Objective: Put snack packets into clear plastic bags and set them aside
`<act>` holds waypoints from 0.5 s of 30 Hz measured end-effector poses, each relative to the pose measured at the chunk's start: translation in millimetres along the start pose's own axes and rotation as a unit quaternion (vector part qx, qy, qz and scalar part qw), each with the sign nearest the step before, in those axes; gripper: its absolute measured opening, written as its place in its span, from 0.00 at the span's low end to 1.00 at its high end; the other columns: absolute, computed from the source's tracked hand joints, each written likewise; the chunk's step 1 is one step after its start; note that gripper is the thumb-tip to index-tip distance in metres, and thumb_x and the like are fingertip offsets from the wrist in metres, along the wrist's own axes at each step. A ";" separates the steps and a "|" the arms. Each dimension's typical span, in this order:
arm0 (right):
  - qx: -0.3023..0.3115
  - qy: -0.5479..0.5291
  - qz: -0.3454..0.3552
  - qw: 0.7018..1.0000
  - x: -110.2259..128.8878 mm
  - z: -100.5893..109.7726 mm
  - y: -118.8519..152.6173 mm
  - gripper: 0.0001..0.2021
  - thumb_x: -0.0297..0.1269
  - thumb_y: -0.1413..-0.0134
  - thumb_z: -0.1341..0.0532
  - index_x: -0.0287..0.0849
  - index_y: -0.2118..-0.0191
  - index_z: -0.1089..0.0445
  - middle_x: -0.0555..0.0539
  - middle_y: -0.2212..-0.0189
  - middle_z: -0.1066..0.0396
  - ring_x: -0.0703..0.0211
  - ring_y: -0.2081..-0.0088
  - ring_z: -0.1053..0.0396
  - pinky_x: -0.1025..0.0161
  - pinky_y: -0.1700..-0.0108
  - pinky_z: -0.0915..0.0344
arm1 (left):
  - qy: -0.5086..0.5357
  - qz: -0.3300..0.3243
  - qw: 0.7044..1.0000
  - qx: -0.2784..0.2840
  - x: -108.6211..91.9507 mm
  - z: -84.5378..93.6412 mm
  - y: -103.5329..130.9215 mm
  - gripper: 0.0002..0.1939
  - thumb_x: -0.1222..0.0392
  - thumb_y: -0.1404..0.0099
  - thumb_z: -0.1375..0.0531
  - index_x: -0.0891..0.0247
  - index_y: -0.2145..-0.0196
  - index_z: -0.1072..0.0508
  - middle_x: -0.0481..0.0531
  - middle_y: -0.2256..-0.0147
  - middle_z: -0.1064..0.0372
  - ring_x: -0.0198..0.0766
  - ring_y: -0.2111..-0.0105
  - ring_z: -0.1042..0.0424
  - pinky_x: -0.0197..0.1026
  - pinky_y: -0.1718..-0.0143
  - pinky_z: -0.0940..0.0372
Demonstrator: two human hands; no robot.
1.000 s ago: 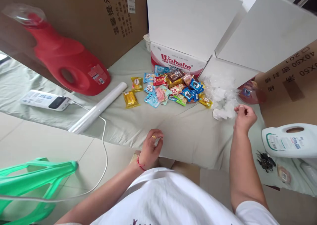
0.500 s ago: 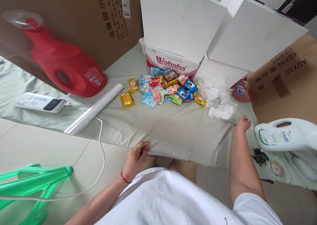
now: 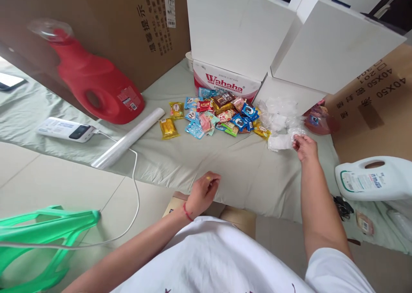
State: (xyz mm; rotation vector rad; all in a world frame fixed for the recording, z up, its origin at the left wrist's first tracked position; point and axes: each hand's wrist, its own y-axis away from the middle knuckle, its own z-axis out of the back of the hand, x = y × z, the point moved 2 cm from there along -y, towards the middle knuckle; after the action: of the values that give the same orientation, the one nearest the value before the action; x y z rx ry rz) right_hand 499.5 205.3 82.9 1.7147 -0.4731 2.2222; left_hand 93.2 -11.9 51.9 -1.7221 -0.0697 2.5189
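Hands: left hand [image 3: 203, 192] loosely clenched; right hand [image 3: 305, 148] pinching clear plastic [image 3: 279, 141]
Containers: red bottle [image 3: 111, 84] left, white bottle [image 3: 394, 179] right; contents hidden

red jug [image 3: 111, 89], power bank [image 3: 59, 129] — cabled, green stool [image 3: 64, 219], white bottle [image 3: 363, 183]

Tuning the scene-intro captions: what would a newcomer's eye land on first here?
Likely first, the bright pile of wrapped snacks in mid-table, in front of the Wahaha carton. Next, the big red jug at the left, in front of a brown cardboard box. Then the crumpled clear plastic right of the snacks, with the right hand's fingertips at its edge.
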 end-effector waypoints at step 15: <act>0.023 -0.319 -0.129 0.939 -14.9 -17.0 105.6 0.24 0.36 0.69 0.19 0.42 0.69 0.34 0.58 0.74 0.31 0.73 0.78 0.38 0.73 0.79 0.38 | 0.245 0.233 0.935 0.109 -35.2 -216.3 -210.5 0.14 0.65 0.35 0.33 0.69 0.53 0.26 0.45 0.77 0.34 0.30 0.79 0.35 0.37 0.70 0.37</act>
State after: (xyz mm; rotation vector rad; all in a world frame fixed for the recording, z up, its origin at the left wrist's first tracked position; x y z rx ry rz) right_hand 443.7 116.8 56.2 2.3573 -0.3019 1.4745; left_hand 317.5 191.2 24.4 -2.4215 0.7013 2.1433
